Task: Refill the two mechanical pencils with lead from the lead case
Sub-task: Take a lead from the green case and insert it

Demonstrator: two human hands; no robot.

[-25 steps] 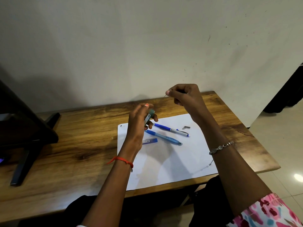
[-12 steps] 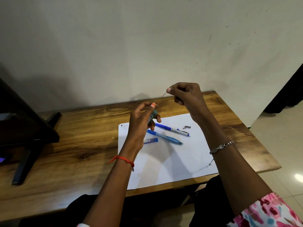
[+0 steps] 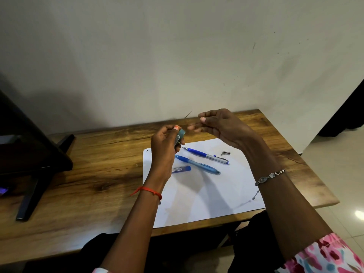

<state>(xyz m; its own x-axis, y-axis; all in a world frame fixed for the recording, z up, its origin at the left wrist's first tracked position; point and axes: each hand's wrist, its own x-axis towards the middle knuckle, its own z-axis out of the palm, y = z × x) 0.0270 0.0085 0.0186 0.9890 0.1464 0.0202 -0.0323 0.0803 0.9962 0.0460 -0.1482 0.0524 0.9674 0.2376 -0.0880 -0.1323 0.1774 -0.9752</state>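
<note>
Two hands hover above the table's [image 3: 82,166] far edge. Leftmost, the left hand [image 3: 163,146] is clamped on the teal lead case [image 3: 180,137], tilted, its open end up. A thin lead [image 3: 188,114] now shows alone in the air just above it. To its right, the right hand [image 3: 218,125], which pinched that lead half a second ago, has its fingers loosened and apart, so the lead looks dropped and must likely be recovered. On the paper [image 3: 206,194] below lie a second blue lead case [image 3: 181,169], two pencils [image 3: 198,164] unfilled, and a small metal cap [image 3: 225,153] nearer the right edge.
</note>
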